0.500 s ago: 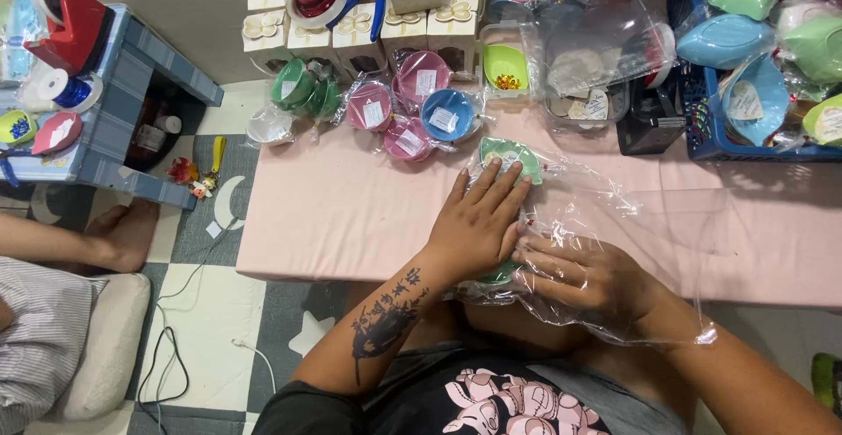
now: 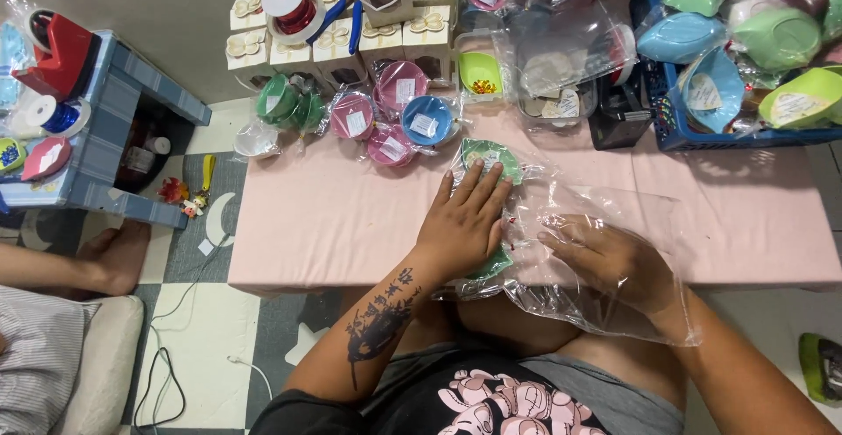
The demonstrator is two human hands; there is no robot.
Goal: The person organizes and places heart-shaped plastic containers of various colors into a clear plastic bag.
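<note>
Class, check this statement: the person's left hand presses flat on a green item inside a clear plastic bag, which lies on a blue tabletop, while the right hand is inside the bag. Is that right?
Not quite. In the head view the tabletop is pale pink, not blue. The rest stands: the left hand presses flat on the green item in the clear plastic bag, and the right hand is inside the bag.

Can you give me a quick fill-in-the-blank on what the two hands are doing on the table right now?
1. The left hand lies flat on a ____ coloured item inside the clear plastic bag.
2. The right hand is inside the ____.
3. The bag lies on a table with a ____ top.
4. The red ribbon spool sits on the small ____ boxes.

Missing words: green; clear plastic bag; pink; white
</note>
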